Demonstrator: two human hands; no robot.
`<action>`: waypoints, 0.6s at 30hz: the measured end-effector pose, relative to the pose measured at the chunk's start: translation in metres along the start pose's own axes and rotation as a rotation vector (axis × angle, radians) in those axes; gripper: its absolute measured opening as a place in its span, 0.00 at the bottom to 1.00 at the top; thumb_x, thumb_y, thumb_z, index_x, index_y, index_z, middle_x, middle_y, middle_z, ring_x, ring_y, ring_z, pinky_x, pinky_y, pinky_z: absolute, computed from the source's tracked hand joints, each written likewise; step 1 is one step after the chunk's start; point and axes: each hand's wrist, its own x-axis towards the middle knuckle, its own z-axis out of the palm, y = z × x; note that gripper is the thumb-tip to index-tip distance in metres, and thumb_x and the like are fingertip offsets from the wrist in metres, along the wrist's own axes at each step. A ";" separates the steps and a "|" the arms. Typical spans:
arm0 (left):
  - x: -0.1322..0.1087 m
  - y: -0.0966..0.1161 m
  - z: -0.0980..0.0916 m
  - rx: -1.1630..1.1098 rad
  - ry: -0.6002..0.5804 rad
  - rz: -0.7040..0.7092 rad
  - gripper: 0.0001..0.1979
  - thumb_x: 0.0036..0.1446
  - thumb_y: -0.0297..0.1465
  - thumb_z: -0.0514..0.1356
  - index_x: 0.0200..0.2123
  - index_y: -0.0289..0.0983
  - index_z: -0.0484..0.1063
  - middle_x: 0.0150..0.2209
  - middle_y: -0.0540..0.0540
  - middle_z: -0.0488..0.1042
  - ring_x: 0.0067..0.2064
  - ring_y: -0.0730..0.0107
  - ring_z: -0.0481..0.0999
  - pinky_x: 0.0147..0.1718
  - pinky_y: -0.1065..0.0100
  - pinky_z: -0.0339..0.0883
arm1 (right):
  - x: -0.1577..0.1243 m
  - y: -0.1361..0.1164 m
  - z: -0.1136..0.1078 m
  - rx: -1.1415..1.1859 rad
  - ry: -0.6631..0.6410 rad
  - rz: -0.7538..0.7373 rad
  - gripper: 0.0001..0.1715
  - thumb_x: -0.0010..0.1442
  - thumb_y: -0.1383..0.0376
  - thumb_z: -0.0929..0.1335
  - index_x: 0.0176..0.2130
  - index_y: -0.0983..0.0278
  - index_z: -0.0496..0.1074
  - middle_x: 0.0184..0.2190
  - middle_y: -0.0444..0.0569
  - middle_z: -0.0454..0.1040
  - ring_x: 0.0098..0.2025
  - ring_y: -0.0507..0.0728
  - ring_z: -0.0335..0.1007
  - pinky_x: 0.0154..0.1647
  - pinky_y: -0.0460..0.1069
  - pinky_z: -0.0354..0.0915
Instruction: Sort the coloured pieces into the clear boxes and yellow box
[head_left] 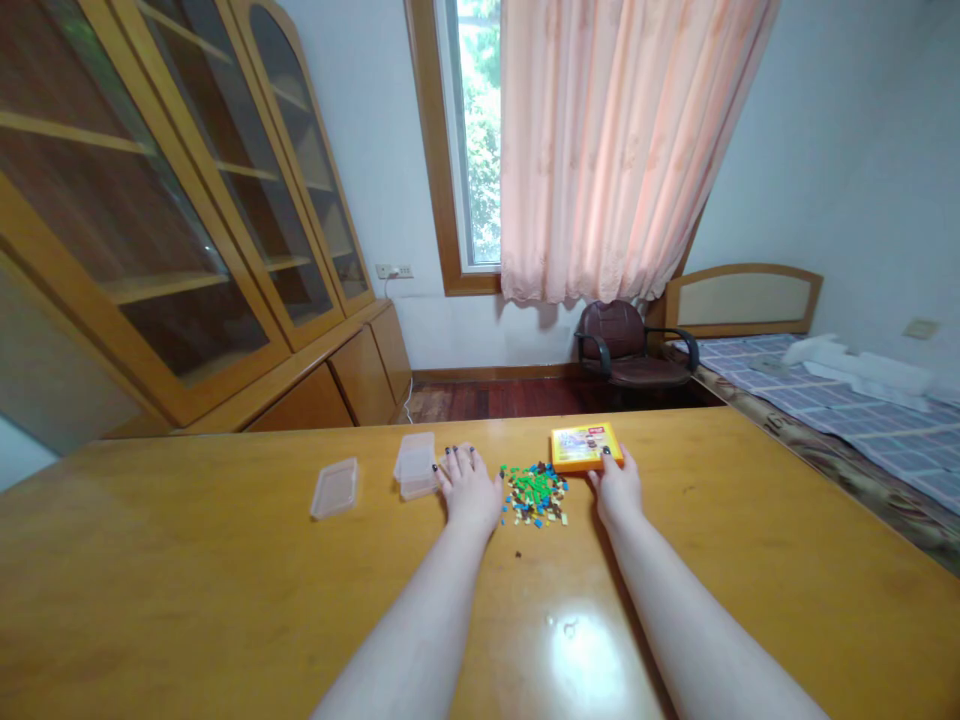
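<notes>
A loose pile of small green, blue, brown and cream pieces [535, 490] lies on the wooden table [225, 560]. Just left of it, my left hand [470, 490] rests palm down with its fingers spread, close to the clear plastic trays [415, 465]. On the other side, my right hand [619, 488] grips the near right corner of a flat yellow-orange box [585, 446], thumb on top and the other fingers partly hidden. The box sits beyond and right of the pile. One small dark piece [518, 554] lies apart, nearer to me.
Another clear shallow tray [335, 488] stands farther left on the table. Past the table's far edge are a maroon armchair [626, 345] and a bed [847, 385] at the right. A glass-door cabinet [262, 190] lines the left wall.
</notes>
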 end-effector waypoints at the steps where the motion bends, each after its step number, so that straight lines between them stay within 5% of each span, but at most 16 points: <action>1: -0.001 0.002 -0.001 -0.017 0.001 0.039 0.31 0.53 0.42 0.50 0.57 0.31 0.53 0.61 0.34 0.47 0.62 0.49 0.39 0.57 0.46 0.33 | 0.001 0.001 0.000 -0.012 0.005 0.002 0.35 0.47 0.60 0.66 0.55 0.55 0.55 0.50 0.49 0.65 0.43 0.54 0.69 0.35 0.47 0.68; 6: -0.004 0.010 0.002 -0.162 -0.196 0.357 0.30 0.55 0.42 0.47 0.60 0.37 0.49 0.62 0.40 0.46 0.63 0.57 0.43 0.58 0.54 0.39 | 0.010 0.007 -0.005 -0.018 0.018 -0.026 0.33 0.49 0.60 0.64 0.54 0.54 0.54 0.49 0.49 0.66 0.43 0.54 0.69 0.36 0.49 0.69; 13: -0.006 0.015 0.005 -0.233 -0.299 0.434 0.27 0.56 0.41 0.45 0.58 0.39 0.52 0.61 0.43 0.51 0.62 0.61 0.48 0.59 0.54 0.38 | 0.017 0.016 -0.003 -0.056 0.074 -0.098 0.32 0.48 0.60 0.65 0.52 0.57 0.57 0.46 0.49 0.67 0.41 0.54 0.70 0.36 0.50 0.69; 18: -0.009 0.018 0.003 -0.282 -0.321 0.532 0.29 0.55 0.42 0.47 0.59 0.39 0.50 0.61 0.45 0.52 0.62 0.63 0.48 0.59 0.56 0.38 | 0.026 0.016 0.019 -0.214 0.004 -0.002 0.31 0.43 0.64 0.68 0.48 0.65 0.62 0.42 0.53 0.70 0.37 0.56 0.72 0.33 0.49 0.70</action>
